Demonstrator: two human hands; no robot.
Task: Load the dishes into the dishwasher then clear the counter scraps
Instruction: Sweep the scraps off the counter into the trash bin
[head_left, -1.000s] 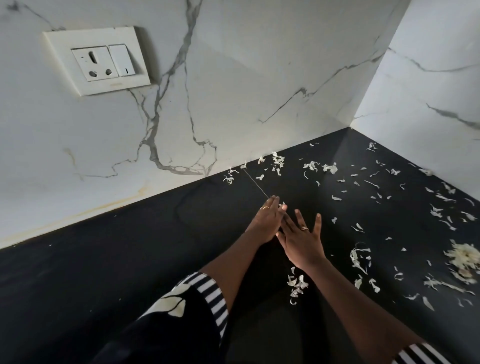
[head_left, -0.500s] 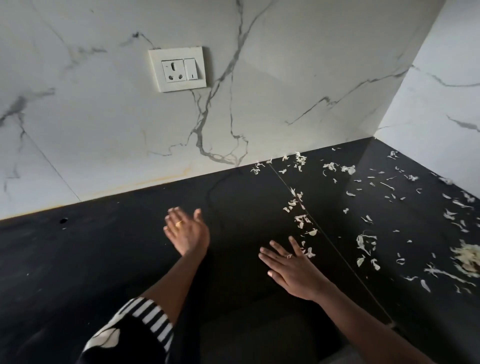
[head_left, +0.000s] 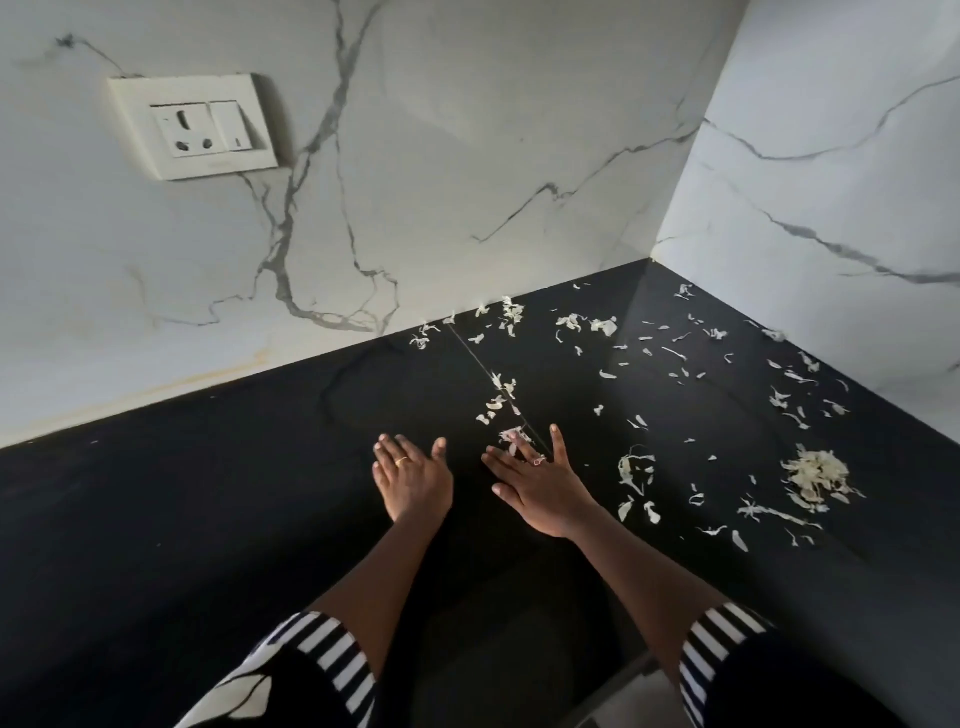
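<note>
Pale vegetable scraps lie scattered over the black counter (head_left: 208, 519), mostly in the right corner. A thicker heap of scraps (head_left: 818, 475) sits at the right. A short line of scraps (head_left: 498, 397) runs along the counter seam just beyond my fingers. My left hand (head_left: 410, 475) lies flat on the counter with straight fingers and holds nothing. My right hand (head_left: 540, 486) is beside it, fingers spread flat, with a few scraps (head_left: 514, 435) at its fingertips. No dishes or dishwasher are in view.
White marble walls (head_left: 467, 156) meet in a corner at the back right. A wall socket with a switch (head_left: 200, 127) is mounted at the upper left. The counter's left half is bare black stone. My striped sleeves show at the bottom.
My hands were together at first, then spread apart, and now lie close again. The left hand has come back to the right, and the right hand has reached forward to the scraps on the seam.
</note>
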